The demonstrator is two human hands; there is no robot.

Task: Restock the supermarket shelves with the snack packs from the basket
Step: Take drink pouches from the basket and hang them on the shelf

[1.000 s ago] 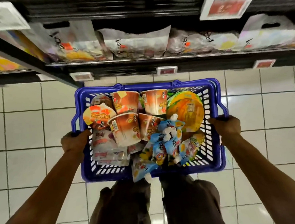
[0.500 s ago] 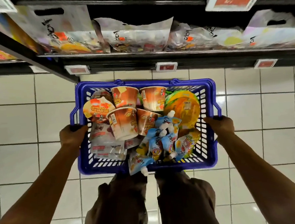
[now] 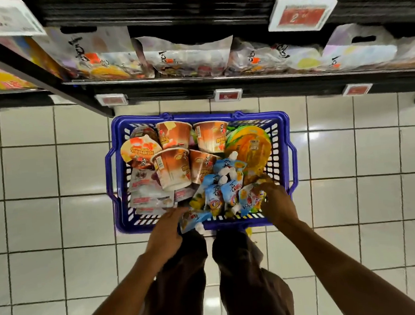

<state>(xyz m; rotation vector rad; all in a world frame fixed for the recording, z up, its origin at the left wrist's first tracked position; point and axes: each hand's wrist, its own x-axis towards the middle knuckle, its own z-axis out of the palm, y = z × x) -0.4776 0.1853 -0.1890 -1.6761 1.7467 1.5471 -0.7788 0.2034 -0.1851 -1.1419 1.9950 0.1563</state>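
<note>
Snack packs (image 3: 225, 188): blue spouted pouches, heaped at the near right of the blue basket (image 3: 198, 119), one stray pouch (image 3: 192, 220) hanging over its near rim. Same basket, further in: brown cups (image 3: 172, 168) at centre and far side, flat sachets (image 3: 147, 192) on the left, a round orange-lidded tub (image 3: 249, 149) far right. Basket stands on the white floor tiles (image 3: 53, 169), just near of the shelves (image 3: 220, 78), which already carry clear bagged goods. Progress, as I judge it: basket full, nothing moved to a shelf, the whole restock still to do; first pick only beginning. My left hand (image 3: 166, 231): fingers fairly straight, touching the stray pouch, no grip shown. My right hand (image 3: 276, 203): fingers curled down among the pouches at the near right corner; whether they have closed on one I cannot tell. Change from half a second ago: both my hands then gripped the side handles (image 3: 294, 165) and carried the basket; now the handles are released and both hands are at the near rim.
</note>
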